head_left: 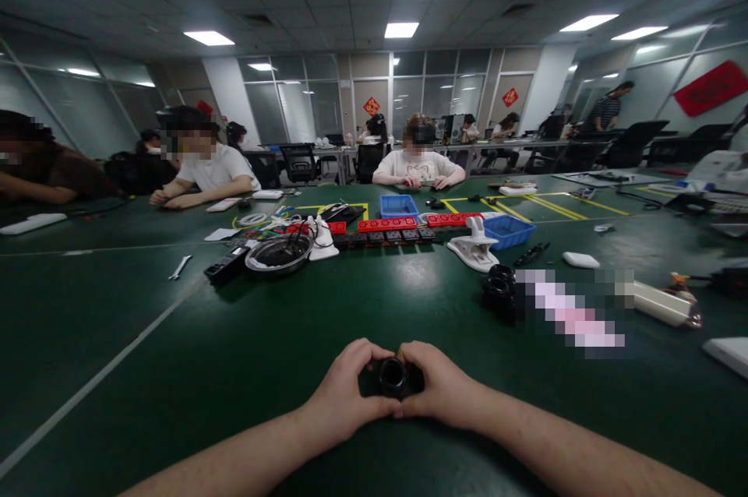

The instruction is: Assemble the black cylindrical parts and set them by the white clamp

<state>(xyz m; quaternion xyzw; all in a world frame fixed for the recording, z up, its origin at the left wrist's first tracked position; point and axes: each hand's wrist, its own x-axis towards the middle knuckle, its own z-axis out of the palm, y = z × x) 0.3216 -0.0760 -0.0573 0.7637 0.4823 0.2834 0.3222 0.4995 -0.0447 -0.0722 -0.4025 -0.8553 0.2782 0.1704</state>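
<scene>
In the middle near the front of the green table, my left hand and my right hand curl round a small black part with a round, tube-like opening. Both hands are closed on it, one from each side, with thumbs meeting at its near edge. The opening faces up towards me. My fingers cover part of its sides, so its exact kind does not show. To the right lie similar-looking black round parts, beside a blurred-out pinkish patch.
A wrench lies at left. Farther back are a metal bowl with black cable, white clamp stands, red socket strips and blue bins. A cream cylinder is at right. Several people sit around.
</scene>
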